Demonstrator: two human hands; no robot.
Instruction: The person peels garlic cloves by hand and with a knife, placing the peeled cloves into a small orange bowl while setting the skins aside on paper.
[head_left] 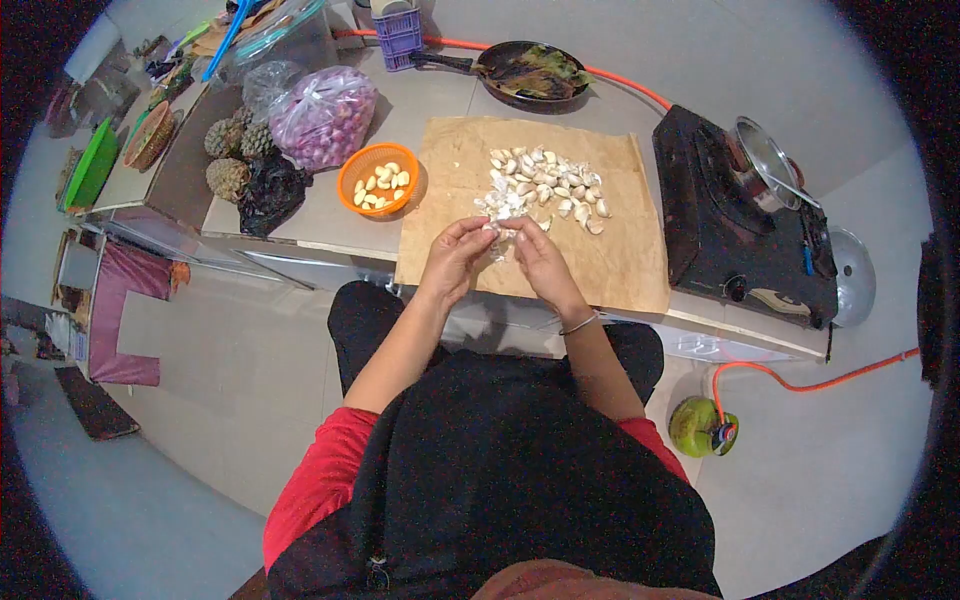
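Observation:
My left hand (pixel 457 257) and my right hand (pixel 543 262) meet fingertip to fingertip over the near edge of a brown paper sheet (pixel 450 150). Both are closed in a pinch on a small garlic clove (pixel 492 228), mostly covered by the fingers. Just beyond the fingertips lies a pile of white garlic skins (pixel 503 202). Unpeeled garlic cloves (pixel 545 178) spread across the paper behind and right of it. To the left, an orange basket (pixel 345 188) contains several peeled cloves (pixel 384 184).
A plastic bag of shallots (pixel 325 118), a black bag (pixel 273 195) and pineapples (pixel 226 178) stand left. A pan (pixel 532 98) is at the back. On the right a black stove (pixel 715 215) bears a pot (pixel 765 165). A gas cylinder (pixel 693 425) stands on the floor.

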